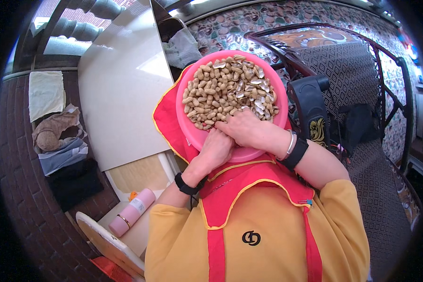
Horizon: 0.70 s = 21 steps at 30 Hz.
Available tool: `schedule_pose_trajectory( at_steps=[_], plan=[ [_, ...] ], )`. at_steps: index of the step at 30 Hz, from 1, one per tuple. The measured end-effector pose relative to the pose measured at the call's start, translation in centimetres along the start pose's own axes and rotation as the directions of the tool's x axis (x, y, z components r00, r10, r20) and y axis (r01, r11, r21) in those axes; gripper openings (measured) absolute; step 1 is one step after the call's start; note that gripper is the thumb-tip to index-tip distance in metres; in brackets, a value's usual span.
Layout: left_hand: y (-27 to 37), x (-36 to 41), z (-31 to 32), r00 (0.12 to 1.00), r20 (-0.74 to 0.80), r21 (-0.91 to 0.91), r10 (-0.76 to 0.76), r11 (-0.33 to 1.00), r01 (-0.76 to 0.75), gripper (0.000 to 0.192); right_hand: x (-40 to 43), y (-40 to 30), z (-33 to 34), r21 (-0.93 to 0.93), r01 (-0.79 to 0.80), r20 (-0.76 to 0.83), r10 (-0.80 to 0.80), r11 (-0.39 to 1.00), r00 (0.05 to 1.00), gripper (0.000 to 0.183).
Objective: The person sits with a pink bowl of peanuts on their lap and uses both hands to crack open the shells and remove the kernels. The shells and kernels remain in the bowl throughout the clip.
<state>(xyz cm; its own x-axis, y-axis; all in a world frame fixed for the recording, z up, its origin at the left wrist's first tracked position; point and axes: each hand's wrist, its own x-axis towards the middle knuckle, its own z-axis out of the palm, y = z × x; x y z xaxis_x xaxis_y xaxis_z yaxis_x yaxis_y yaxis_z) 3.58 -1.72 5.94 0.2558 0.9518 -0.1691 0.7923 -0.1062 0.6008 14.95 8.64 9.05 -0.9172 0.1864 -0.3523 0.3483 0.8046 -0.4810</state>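
A pink plastic basin [286,105] rests on my lap and is filled with unshelled peanuts [211,88]. Split, empty peanut shells [259,104] lie mostly toward its right side. My right hand [245,128] is over the near part of the basin with its fingers bent inward. Beneath and to the left of it, my left hand [216,146] meets its fingertips at the near inner wall. Whatever lies between the fingers is hidden. A reddish peanut kernel [204,124] shows just beyond the fingertips. Under the basin spreads a red apron [172,120] with yellow trim.
On the left stands a pale tabletop [123,95], with a pink bottle [132,212] on a light surface below it. Folded clothes [60,130] lie along the brick wall. To the right is a patterned recliner [338,67] with a black massage cushion [308,109].
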Motion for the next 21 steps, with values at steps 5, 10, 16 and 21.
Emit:
schedule_pose_trajectory(
  at_steps=[5,10,16,21],
  plan=[
    [0.1,-0.2,-1.6,0.996,0.051,0.011,-0.075,0.997,0.075,0.022,-0.2,-0.1,-0.3,0.020,0.003,-0.030,-0.002,1.000,1.000,0.038],
    [-0.9,-0.3,-3.1,0.985,-0.151,0.202,-0.081,0.973,0.111,0.019,-0.3,-0.3,-1.0,0.078,-0.013,-0.126,0.023,0.997,0.992,0.047],
    [-1.1,-0.7,-2.1,0.992,-0.052,0.459,-0.118,0.879,0.129,0.015,0.0,0.2,0.2,-0.070,-0.035,-0.101,0.028,0.997,0.995,0.030],
    [0.3,-1.2,-2.0,0.994,0.005,0.422,-0.110,0.901,0.097,0.017,0.0,0.2,0.1,-0.050,-0.036,0.011,0.036,0.998,0.999,0.016]
  ],
)
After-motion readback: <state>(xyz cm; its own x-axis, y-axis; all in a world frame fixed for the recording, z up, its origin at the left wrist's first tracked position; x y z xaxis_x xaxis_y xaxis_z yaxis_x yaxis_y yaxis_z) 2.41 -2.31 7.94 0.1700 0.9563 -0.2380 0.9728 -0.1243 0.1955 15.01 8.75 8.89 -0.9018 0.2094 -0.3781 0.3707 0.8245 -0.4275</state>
